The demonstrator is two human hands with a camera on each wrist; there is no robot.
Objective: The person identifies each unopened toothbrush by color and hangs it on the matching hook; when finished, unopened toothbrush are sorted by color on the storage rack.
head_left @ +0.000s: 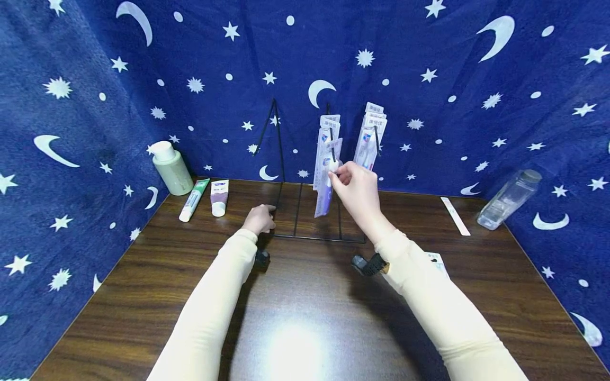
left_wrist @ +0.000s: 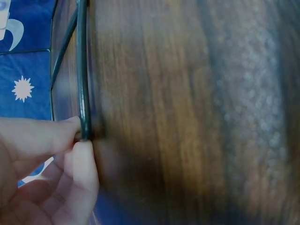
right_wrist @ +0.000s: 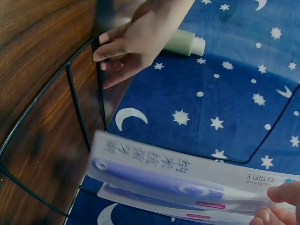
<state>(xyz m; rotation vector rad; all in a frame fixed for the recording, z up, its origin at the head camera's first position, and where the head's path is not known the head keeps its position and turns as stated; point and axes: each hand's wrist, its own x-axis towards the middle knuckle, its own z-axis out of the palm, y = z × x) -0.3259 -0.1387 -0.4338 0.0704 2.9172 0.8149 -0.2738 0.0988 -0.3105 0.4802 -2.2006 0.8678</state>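
Observation:
A black wire rack [head_left: 329, 241] stands against the back cloth, its base flat on the table. My left hand [head_left: 259, 218] pinches the front left corner of that base; in the left wrist view, thumb and finger meet on the wire [left_wrist: 83, 79]. With thumb and fingertips, my right hand [head_left: 358, 191] pinches the front packaged toothbrush [head_left: 323, 200], purple-handled, at the rack's middle hook. In the right wrist view the toothbrush pack [right_wrist: 154, 174] overlaps another pack behind it. More packaged toothbrushes [head_left: 367, 145] hang from the right hook. The left hook [head_left: 263, 132] holds nothing.
At the back left are a pale green bottle [head_left: 175, 173], a green-and-white tube [head_left: 194, 200] and a purple-and-white tube [head_left: 220, 197]. On the right stand a clear bottle [head_left: 510, 201] and a white strip [head_left: 455, 216]. My right forearm partly covers a white card [head_left: 437, 262].

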